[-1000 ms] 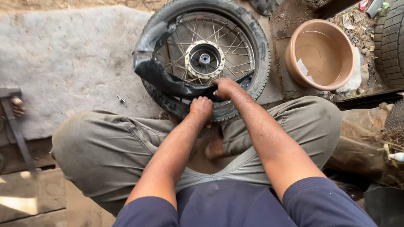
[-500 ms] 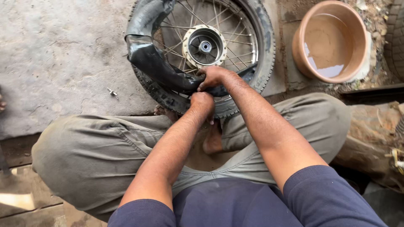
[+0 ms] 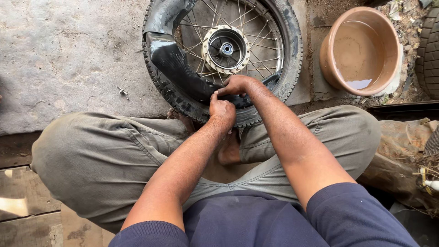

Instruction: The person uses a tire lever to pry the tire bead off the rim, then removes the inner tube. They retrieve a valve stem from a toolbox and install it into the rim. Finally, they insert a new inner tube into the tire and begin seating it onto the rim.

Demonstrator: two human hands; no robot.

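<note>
A spoked motorcycle wheel point(image 3: 226, 48) with a knobbly black tyre point(image 3: 292, 50) lies flat on the concrete in front of my crossed legs. A black inner tube point(image 3: 176, 64) bulges out of the tyre on its left and near side. My left hand point(image 3: 222, 110) presses on the tyre's near edge, fingers pinching the tube. My right hand point(image 3: 235, 85) grips the tube just beyond it, next to the rim. Both hands touch each other at the tube.
A brown plastic basin point(image 3: 361, 50) with a little water stands to the right of the wheel. Another tyre point(image 3: 430, 50) lies at the far right edge. A small metal valve piece point(image 3: 122, 91) lies on the concrete slab point(image 3: 68, 59) at left. Wooden planks point(image 3: 23, 206) are at lower left.
My view has shifted, so the wheel now sits higher and more to the right. Both hands stay at the same spot on the tube at the near edge of the tyre.
</note>
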